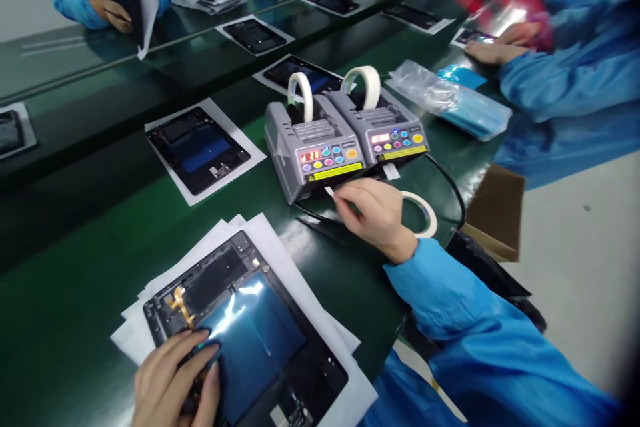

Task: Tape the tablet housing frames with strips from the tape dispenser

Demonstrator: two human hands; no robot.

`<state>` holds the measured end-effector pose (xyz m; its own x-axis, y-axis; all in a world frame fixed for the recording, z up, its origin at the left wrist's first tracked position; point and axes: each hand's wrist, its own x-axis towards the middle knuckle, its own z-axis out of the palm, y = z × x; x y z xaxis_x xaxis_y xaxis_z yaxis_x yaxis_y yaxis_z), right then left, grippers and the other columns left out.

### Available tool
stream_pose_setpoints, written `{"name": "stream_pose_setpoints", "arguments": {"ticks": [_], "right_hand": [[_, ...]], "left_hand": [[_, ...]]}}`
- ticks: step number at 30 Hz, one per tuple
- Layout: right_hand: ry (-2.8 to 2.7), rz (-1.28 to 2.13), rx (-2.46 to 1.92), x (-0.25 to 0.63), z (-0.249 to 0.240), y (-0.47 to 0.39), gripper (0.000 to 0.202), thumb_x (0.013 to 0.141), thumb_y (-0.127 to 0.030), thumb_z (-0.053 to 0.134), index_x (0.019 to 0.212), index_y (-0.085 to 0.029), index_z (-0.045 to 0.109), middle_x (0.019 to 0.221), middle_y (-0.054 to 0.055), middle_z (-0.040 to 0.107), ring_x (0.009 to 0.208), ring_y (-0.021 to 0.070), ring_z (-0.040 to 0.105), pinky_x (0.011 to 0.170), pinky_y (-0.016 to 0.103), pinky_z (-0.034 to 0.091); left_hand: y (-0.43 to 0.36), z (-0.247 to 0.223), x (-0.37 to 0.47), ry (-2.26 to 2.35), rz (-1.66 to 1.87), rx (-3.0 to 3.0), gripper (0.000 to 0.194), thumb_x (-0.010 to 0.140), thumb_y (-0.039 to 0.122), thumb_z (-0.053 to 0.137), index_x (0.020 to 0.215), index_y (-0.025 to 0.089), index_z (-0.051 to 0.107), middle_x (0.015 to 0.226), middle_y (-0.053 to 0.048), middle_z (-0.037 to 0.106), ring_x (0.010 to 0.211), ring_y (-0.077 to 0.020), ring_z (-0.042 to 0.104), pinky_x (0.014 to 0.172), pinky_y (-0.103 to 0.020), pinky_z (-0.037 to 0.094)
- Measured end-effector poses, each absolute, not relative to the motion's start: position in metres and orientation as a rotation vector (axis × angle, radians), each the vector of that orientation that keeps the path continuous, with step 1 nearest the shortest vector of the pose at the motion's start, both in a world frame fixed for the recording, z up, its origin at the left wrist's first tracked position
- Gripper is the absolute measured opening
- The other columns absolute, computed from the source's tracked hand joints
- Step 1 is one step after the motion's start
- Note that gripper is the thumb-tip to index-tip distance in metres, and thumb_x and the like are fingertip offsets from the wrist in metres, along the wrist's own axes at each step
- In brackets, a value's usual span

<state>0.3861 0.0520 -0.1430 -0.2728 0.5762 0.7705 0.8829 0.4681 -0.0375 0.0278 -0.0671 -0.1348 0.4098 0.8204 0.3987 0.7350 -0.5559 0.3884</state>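
My left hand [175, 380] lies over the near left edge of an open tablet [260, 347], its fingers slightly apart and fingertips on the inside. The tablet shows a shiny blue battery area and an orange flex cable [184, 307], and sits on stacked white sheets [283, 257]. At the front of the left grey tape dispenser [320, 147], my right hand [375, 213] pinches a short white strip of tape [329, 192] at the outlet. A second tape dispenser [383, 127] stands alongside, with white tape [391, 171] sticking out. Both carry white tape rolls.
Several open tablets on white sheets, one [200, 147] beside the dispensers, lie along the green table [75, 233]. A tape roll [423, 213] and black tweezers [320, 227] lie near my right hand. Co-workers in blue sleeves [575, 67], a plastic bag [450, 100] and a cardboard box [495, 213] are around.
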Motion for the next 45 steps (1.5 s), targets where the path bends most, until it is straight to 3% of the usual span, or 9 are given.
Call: {"name": "stream_pose_setpoints", "arguments": {"ticks": [13,18,23,27,32,39,45], "right_hand": [[-2.119,-0.324,-1.094,0.368,-0.159,0.043,0.016,0.080,-0.010,0.059,0.092,-0.020,0.061,0.072,0.001,0.065,0.061,0.0132,0.061,0.056,0.025,0.047],[-2.203,-0.256,-0.910,0.329,-0.116,0.031,0.021,0.080,-0.009,0.059,0.097,-0.021,0.061,0.078,0.003,0.067,0.066,0.0139,0.061,0.059,0.026,0.049],[-2.515,-0.085,-0.693,0.248,-0.071,0.022,0.017,0.089,-0.020,0.047,0.091,-0.022,0.064,0.079,0.000,0.066,0.068,0.0119,0.060,0.060,0.026,0.046],[-2.718,0.145,-0.732,0.198,-0.090,0.028,0.018,0.091,-0.025,0.045,0.090,-0.019,0.063,0.084,0.002,0.065,0.078,0.0146,0.062,0.060,0.026,0.043],[-2.503,0.419,-0.878,0.186,-0.135,0.030,0.019,0.091,-0.022,0.046,0.103,-0.018,0.061,0.089,0.003,0.066,0.079,0.0129,0.062,0.069,0.024,0.046],[-2.481,0.253,-0.845,0.190,-0.142,0.029,0.015,0.089,-0.019,0.051,0.098,-0.017,0.062,0.082,0.001,0.066,0.073,0.0133,0.063,0.064,0.025,0.046],[-2.519,0.146,-0.857,0.186,-0.139,0.038,0.013,0.089,-0.019,0.051,0.093,-0.017,0.063,0.075,0.000,0.066,0.065,0.0117,0.062,0.054,0.024,0.042]], "left_hand": [[-0.077,-0.131,0.031,1.488,0.833,2.454,0.022,0.079,0.009,0.054,0.095,0.022,0.064,0.104,-0.005,0.064,0.103,-0.0219,0.055,0.086,-0.038,0.043],[-0.077,-0.128,0.024,1.470,0.853,2.483,0.023,0.081,0.009,0.055,0.100,0.020,0.061,0.112,-0.009,0.060,0.109,-0.0233,0.053,0.088,-0.041,0.045],[-0.062,-0.132,0.002,1.555,0.860,2.515,0.021,0.082,0.012,0.056,0.101,0.019,0.060,0.117,-0.011,0.058,0.111,-0.0262,0.053,0.091,-0.043,0.045],[-0.059,-0.141,-0.003,1.588,0.814,2.491,0.020,0.084,0.017,0.054,0.103,0.019,0.059,0.117,-0.011,0.058,0.115,-0.0262,0.052,0.094,-0.043,0.044],[-0.065,-0.145,0.000,1.573,0.782,2.407,0.023,0.085,0.018,0.053,0.108,0.018,0.057,0.119,-0.011,0.057,0.117,-0.0258,0.049,0.097,-0.044,0.042],[-0.062,-0.148,0.000,1.576,0.760,2.322,0.031,0.083,0.021,0.054,0.114,0.016,0.055,0.132,-0.014,0.049,0.129,-0.0309,0.038,0.104,-0.051,0.036],[-0.054,-0.149,-0.004,1.541,0.630,2.346,0.053,0.081,0.033,0.055,0.130,0.014,0.045,0.140,-0.014,0.043,0.134,-0.0335,0.031,0.108,-0.054,0.030]]}}
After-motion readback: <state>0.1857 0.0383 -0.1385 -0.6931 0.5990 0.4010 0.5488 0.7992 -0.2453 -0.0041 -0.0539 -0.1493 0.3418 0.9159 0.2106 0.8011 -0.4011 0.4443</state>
